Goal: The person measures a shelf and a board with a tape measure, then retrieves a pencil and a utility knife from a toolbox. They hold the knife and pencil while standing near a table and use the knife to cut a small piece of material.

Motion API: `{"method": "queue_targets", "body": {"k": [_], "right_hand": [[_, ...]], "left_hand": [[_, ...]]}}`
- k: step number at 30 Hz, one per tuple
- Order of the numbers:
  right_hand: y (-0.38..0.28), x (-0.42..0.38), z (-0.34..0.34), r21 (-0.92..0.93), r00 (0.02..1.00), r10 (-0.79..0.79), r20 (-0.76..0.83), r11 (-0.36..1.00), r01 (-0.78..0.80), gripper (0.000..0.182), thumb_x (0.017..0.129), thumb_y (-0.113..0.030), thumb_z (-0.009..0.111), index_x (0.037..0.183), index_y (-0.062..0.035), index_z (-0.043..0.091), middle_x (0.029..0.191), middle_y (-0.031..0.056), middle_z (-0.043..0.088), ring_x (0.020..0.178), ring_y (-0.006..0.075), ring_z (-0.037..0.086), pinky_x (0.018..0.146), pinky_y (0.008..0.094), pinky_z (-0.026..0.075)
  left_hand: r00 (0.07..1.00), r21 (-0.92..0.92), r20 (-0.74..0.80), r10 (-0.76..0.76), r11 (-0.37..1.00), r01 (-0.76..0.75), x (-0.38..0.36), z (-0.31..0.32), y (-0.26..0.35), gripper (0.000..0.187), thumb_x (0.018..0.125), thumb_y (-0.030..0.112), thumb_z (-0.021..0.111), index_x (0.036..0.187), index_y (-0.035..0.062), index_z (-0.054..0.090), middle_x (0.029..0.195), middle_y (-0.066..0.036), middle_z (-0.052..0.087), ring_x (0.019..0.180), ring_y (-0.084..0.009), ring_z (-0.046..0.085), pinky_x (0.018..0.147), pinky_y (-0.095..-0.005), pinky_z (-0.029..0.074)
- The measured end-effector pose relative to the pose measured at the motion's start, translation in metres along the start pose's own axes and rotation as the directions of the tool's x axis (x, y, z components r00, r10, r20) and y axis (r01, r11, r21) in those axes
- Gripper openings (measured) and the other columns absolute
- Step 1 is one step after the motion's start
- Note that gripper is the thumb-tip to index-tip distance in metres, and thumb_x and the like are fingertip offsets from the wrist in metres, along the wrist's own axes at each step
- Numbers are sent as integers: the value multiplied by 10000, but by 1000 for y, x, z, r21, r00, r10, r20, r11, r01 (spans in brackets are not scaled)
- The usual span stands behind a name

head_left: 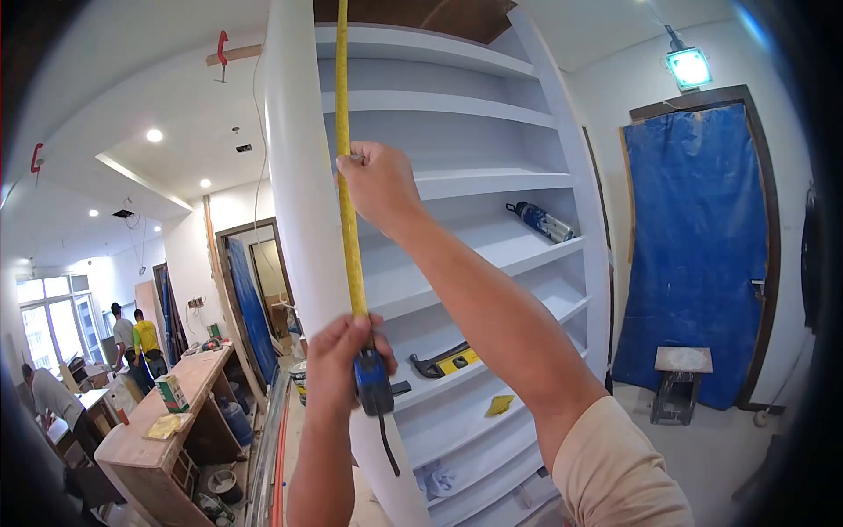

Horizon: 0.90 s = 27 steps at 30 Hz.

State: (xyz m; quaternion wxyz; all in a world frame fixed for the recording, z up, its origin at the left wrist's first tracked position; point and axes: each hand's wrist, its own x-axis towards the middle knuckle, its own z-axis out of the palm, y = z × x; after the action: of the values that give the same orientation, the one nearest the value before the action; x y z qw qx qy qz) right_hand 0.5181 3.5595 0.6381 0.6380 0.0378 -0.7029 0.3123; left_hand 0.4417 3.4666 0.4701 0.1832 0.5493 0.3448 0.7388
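Head view: big white shelf unit (448, 181), with a yellow tape blade (343, 79) run up along its left side, probably so it lines up with that upright. A bottle (544, 222) lies on a shelf, parked off to the right of the blade. Right hand (379, 180) pinches the blade up high, likely steadying it; can't tell if it's got something small too. Left hand (336, 364) is clamped round the blue-black tape case (375, 386) below, anchoring it I'd guess.

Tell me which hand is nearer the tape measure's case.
Left: the left hand holds the case; the right hand is well above it, at the yellow blade.
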Motion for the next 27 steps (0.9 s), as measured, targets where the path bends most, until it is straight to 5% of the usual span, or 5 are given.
{"method": "queue_targets", "body": {"k": [6, 12, 15, 24, 27], "right_hand": [[-2, 17, -8, -194, 999, -12, 51, 981, 21, 355, 891, -188, 566, 1132, 72, 576, 829, 181, 670, 772, 286, 669, 701, 379, 509], [20, 14, -21, -219, 992, -108, -71, 972, 91, 564, 870, -261, 620, 1316, 45, 460, 1092, 173, 642, 987, 280, 628, 868, 361, 470], [31, 5, -42, -255, 992, -93, -81, 965, 69, 559, 868, -288, 624, 1299, 38, 483, 1178, 183, 611, 1055, 303, 605, 906, 373, 452], [56, -16, -105, -329, 980, -185, -77, 932, 151, 526, 862, -260, 651, 1264, 48, 507, 1065, 145, 639, 810, 203, 655, 791, 327, 492], [47, -23, -122, -331, 989, -143, -42, 936, 121, 490, 879, -270, 622, 1249, 35, 521, 1100, 158, 634, 972, 302, 623, 870, 388, 466]], "left_hand": [[998, -30, 30, 54, 998, -53, 55, 10, 25, 247, 918, 219, 571, 979, -20, 566, 650, -84, 594, 504, -198, 591, 463, -289, 473], [998, -52, 26, 56, 997, -54, 91, 28, 30, 234, 925, 208, 564, 984, -18, 566, 670, -80, 596, 537, -189, 598, 479, -291, 494], [998, -68, 26, 61, 996, -59, 105, 36, 22, 233, 926, 203, 562, 982, -24, 564, 669, -81, 595, 544, -193, 601, 481, -296, 499], [999, -44, -16, 39, 998, -40, 148, 58, 7, 228, 926, 181, 550, 979, -40, 552, 702, -103, 584, 566, -209, 602, 500, -312, 514], [999, -18, 16, 40, 999, -40, 169, 55, -6, 248, 945, 191, 524, 983, -53, 550, 721, -122, 588, 583, -207, 606, 521, -314, 519]]}}
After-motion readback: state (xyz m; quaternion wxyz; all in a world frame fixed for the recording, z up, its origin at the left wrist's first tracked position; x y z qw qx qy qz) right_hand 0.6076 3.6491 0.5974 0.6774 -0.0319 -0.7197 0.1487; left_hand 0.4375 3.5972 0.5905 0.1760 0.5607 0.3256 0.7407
